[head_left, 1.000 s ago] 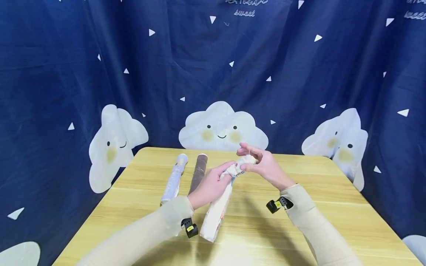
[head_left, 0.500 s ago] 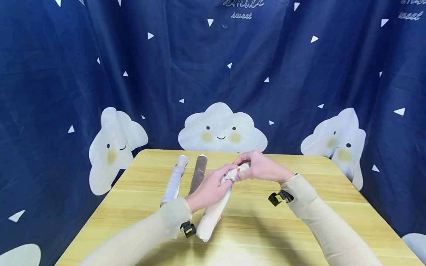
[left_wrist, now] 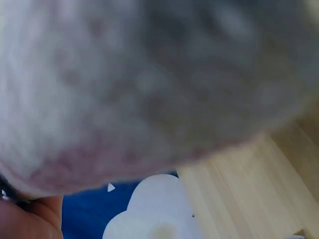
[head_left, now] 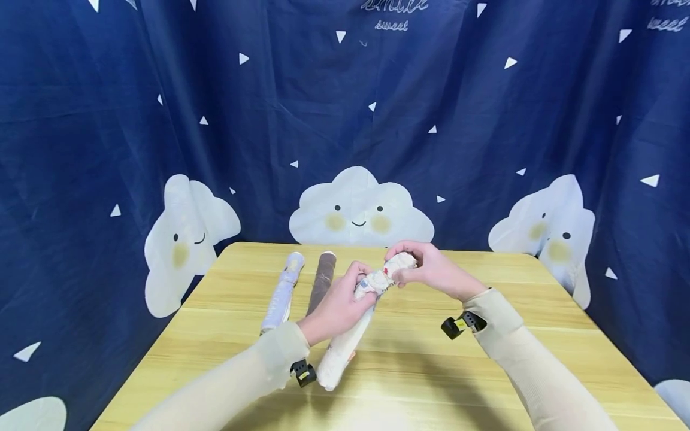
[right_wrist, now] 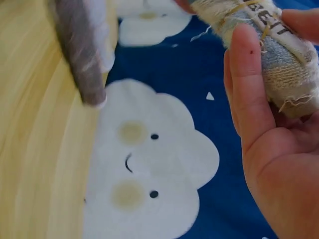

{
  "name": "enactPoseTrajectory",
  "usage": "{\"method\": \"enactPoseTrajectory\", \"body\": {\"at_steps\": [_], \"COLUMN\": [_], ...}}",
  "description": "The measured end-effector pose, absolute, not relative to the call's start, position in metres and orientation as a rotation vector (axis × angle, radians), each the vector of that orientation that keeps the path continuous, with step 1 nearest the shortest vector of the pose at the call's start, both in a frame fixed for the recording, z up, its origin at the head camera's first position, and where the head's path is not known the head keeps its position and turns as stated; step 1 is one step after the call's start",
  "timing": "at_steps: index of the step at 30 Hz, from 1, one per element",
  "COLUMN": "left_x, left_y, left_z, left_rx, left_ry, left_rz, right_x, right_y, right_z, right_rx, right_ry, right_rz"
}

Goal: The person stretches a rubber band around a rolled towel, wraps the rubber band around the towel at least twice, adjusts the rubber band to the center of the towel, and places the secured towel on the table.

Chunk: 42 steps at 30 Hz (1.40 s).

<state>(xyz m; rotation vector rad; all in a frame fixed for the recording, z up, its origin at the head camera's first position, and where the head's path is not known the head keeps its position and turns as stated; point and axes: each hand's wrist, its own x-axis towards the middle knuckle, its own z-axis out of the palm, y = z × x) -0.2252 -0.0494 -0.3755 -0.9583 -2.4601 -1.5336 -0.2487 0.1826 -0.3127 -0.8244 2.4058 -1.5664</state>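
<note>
A rolled white towel (head_left: pixel 345 350) with red and blue print slants up from the table, its near end low and its far end raised. My left hand (head_left: pixel 339 305) grips it around the upper middle. At the far end, my right hand (head_left: pixel 436 272) holds the tip between thumb and fingers. The right wrist view shows the towel's terry end (right_wrist: pixel 291 74) with dark letters, a blue patch, loose threads and a thin yellowish strand across it; my right hand (right_wrist: pixel 279 159) lies along it. Blurred towel cloth (left_wrist: pixel 124 89) fills most of the left wrist view.
Left of my left hand, a lilac rolled towel (head_left: pixel 283 293) and a brown roll (head_left: pixel 322 278) lie side by side on the wooden table (head_left: pixel 517 347). A dark blue curtain (head_left: pixel 345 108) with clouds and triangles stands behind the table and along both sides.
My right hand first closed in toward my left hand over the towel's far end, then drew back right and outward, uncovering the tip. The left hand's fingers have bent up slightly.
</note>
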Motion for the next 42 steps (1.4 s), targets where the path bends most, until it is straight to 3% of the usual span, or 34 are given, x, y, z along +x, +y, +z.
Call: {"method": "enactPoseTrajectory", "body": {"at_steps": [8,21,42], "left_x": [-0.226,-0.225,-0.225], "left_y": [-0.056,-0.048,-0.042], "left_z": [-0.373,-0.379,-0.378], "left_rx": [-1.079,-1.139,-1.244], "left_ry": [-2.526,-2.273,-2.260], "left_rz": [-1.441,-0.768,-0.376], "right_x": [-0.252,-0.248,-0.252], "right_y": [0.184,0.176,0.175], "right_z": [-0.310,-0.310,-0.322], "right_rx": [-0.902,-0.678,-0.453], "right_ry": [2.553,2.562,2.537], "right_rz": [-1.409,-1.423,-1.475]}}
